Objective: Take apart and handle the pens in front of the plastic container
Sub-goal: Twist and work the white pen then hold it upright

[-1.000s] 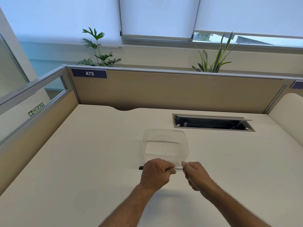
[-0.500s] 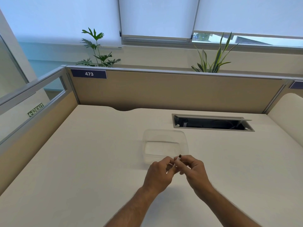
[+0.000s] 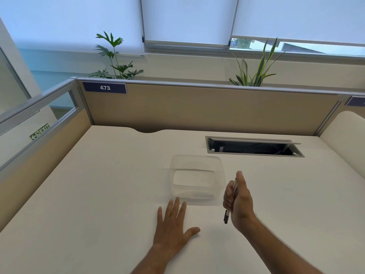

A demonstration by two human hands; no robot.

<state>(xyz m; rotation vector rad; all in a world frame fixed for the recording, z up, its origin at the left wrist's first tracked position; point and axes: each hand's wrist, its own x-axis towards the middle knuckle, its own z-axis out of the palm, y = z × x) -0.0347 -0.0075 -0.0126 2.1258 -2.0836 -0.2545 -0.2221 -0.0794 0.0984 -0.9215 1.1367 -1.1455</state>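
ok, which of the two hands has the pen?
The right hand, fingers curled around the pen, dark end pointing down, beside the plastic container. The left hand lies flat and open on the desk.

A cream desk (image 3: 98,184) was enclosed by tan partition panels (image 3: 197,109); behind these, white roller blinds (image 3: 185,18) were drawn over windows.

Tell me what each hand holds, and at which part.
The right hand grips the pen around its barrel, dark end down. The left hand holds nothing.
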